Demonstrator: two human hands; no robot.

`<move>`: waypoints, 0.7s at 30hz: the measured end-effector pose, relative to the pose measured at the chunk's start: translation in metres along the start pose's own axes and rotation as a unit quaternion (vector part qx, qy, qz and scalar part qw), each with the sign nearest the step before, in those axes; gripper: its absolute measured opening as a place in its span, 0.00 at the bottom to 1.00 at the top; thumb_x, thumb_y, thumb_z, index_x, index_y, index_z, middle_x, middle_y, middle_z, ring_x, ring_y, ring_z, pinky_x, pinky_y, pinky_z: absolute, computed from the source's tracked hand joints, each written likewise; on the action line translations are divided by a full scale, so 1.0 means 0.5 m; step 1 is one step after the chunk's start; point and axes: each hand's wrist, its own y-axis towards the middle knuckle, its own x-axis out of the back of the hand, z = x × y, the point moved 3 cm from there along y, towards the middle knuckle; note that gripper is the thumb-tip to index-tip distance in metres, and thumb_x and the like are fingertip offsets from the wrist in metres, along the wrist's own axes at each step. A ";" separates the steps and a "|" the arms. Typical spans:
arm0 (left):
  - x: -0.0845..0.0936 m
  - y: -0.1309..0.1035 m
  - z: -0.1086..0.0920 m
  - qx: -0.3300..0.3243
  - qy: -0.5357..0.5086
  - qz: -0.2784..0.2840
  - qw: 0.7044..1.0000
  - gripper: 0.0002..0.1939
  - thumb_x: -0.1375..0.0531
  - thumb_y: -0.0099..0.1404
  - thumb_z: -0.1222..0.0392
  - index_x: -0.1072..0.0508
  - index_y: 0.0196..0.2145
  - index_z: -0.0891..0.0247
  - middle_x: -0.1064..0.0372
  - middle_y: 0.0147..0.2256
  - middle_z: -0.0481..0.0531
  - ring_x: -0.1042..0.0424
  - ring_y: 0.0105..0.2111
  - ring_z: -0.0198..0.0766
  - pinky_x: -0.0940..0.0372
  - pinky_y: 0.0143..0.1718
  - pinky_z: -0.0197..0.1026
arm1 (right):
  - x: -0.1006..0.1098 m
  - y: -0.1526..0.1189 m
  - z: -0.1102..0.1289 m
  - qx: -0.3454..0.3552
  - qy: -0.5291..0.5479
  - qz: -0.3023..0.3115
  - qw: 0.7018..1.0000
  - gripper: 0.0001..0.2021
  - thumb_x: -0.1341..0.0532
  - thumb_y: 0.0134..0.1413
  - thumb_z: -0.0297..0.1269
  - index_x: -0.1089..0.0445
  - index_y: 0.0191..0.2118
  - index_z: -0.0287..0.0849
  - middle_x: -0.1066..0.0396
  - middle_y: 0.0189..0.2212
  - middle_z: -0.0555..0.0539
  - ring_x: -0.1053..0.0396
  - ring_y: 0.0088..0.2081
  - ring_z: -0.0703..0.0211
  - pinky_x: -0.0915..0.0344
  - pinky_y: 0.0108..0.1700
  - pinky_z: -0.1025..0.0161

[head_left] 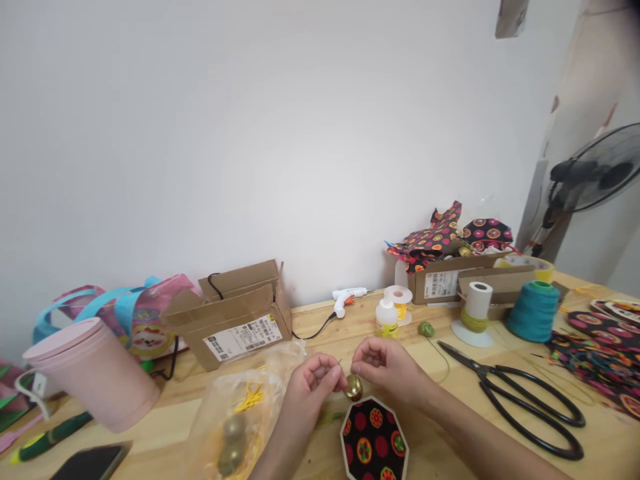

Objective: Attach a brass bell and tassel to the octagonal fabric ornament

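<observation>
My left hand (316, 387) is closed in a pinch, and a thin dark cord end (340, 363) pokes up from its fingertips. My right hand (387, 369) pinches a thin cord just above a round gold bell (355, 389). The bell hangs or rests between both hands; I cannot tell which. Right below it is an octagonal piece (375, 440) with a pale rim and black fabric patterned with red, yellow and green rounds. Its lower edge is cut off by the frame. Left of my left hand, a clear plastic bag (210, 407) holds gold bells (233, 443) and yellow cords (249, 397).
Black-handled scissors (520, 393) lie to the right, near a teal thread cone (534, 312) and a white spool (479, 303). Behind stand a glue bottle (387, 320), a glue gun (347, 299) and a cardboard box (240, 320). A pink bin (95, 373) and phone (93, 461) are left.
</observation>
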 end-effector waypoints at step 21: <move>0.003 0.011 0.024 0.030 -0.012 -0.039 0.999 0.09 0.36 0.46 0.57 0.28 0.23 0.67 0.30 0.19 0.49 0.34 0.21 0.33 0.39 0.26 0.33 | -0.013 -0.004 -0.009 0.055 -0.010 -0.014 0.998 0.03 0.36 0.36 0.34 0.28 0.21 0.40 0.32 0.19 0.50 0.40 0.22 0.65 0.44 0.24 0.67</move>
